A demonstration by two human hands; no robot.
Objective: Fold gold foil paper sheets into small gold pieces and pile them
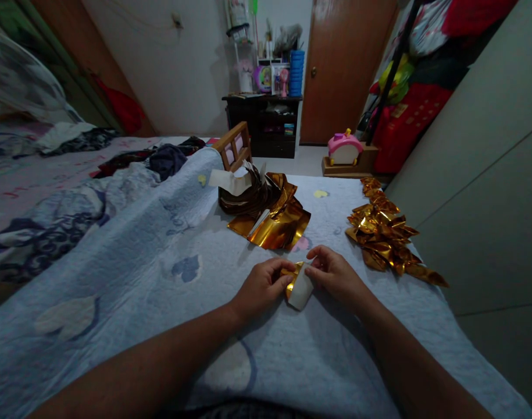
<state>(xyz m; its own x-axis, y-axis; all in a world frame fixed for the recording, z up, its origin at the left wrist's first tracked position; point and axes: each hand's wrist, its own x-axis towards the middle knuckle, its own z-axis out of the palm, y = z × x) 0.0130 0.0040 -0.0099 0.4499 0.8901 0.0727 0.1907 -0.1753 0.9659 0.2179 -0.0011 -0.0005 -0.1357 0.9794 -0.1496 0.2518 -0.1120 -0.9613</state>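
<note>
Between my two hands is a small sheet of gold foil paper (301, 289), partly folded, with its pale back facing up and a gold strip along the left. My left hand (269, 284) pinches its left edge between thumb and fingers. On the right edge, my right hand (331, 272) grips the paper with thumb and index finger. Beyond my hands lies a loose stack of gold foil sheets (278, 227), some curled with pale backs showing. To the right sits a pile of folded gold foil pieces (381, 233).
A light blue quilt with heart shapes (161, 314) covers the surface under my hands. A wooden chair back (235, 145) rises past the far edge. Rumpled clothes (170, 160) lie at the left, and a pale cabinet (479, 174) stands close on the right.
</note>
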